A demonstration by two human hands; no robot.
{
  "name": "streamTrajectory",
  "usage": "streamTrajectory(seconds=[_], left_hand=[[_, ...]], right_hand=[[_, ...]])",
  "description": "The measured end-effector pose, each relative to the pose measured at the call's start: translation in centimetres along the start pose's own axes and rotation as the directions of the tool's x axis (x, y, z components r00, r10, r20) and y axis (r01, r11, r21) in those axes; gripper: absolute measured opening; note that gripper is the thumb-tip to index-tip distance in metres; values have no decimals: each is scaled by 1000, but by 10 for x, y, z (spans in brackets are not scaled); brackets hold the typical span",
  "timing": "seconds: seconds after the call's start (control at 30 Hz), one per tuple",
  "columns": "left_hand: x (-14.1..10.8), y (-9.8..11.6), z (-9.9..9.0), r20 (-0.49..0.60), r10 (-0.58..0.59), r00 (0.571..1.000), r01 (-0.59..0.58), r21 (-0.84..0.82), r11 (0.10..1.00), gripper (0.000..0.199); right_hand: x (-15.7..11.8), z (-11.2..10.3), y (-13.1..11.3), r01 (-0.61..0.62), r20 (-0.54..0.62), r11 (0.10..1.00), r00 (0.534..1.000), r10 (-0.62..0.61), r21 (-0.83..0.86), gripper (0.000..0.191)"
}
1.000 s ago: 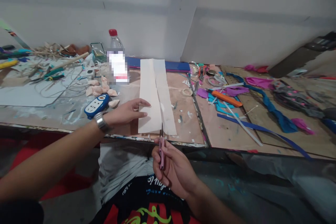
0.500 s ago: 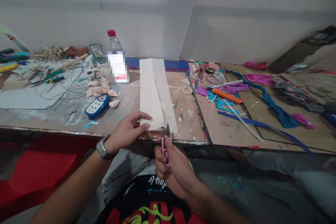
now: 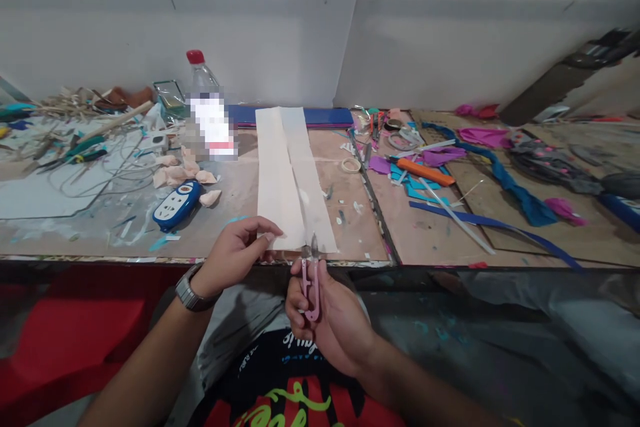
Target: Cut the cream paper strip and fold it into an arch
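Observation:
My left hand (image 3: 243, 245), with a metal watch on its wrist, pinches the near left edge of a long cream paper strip (image 3: 277, 187). The strip lies lengthwise away from me, with a fold or slit down its middle. Pink snips (image 3: 311, 290) are in my right hand (image 3: 327, 313), fingers wrapped round the handles. Their blades point away from me at the paper's near edge and look slightly apart.
A bottle with a red cap (image 3: 195, 57) and a blue power socket (image 3: 176, 205) stand left of the paper. Tape roll (image 3: 351, 165), orange cutter (image 3: 425, 171) and coloured scraps lie to the right. A red stool (image 3: 80, 327) is at lower left.
The view has shifted slightly, so the table items sit further left. The snips in my right hand have turned more upright and their handles show more clearly.

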State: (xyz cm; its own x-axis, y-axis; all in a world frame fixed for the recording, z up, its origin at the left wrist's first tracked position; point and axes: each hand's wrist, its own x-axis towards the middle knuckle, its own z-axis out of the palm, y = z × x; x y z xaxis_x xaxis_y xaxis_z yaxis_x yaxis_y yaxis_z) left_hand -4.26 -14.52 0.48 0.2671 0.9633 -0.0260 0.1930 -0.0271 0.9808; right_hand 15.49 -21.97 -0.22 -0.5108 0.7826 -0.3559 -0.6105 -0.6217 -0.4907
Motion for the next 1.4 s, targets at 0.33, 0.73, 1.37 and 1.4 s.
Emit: streamTrajectory(seconds=[0.33, 0.73, 1.37, 1.4], left_hand=[[-3, 7, -1, 154, 18, 988, -26, 46, 999, 23], [-2, 3, -3, 171, 8, 985, -12, 23, 1000, 25], [-3, 5, -7, 157, 96, 983, -115, 123, 986, 24], [-3, 4, -7, 157, 105, 982, -125, 125, 984, 24]], right_hand=[[-3, 2, 5, 14, -4, 997, 1000, -14, 72, 41], [-7, 1, 5, 27, -28, 990, 999, -32, -141, 46], [-3, -1, 3, 8, -30, 993, 999, -12, -122, 37], [-3, -1, 3, 12, -34, 993, 999, -16, -120, 36]])
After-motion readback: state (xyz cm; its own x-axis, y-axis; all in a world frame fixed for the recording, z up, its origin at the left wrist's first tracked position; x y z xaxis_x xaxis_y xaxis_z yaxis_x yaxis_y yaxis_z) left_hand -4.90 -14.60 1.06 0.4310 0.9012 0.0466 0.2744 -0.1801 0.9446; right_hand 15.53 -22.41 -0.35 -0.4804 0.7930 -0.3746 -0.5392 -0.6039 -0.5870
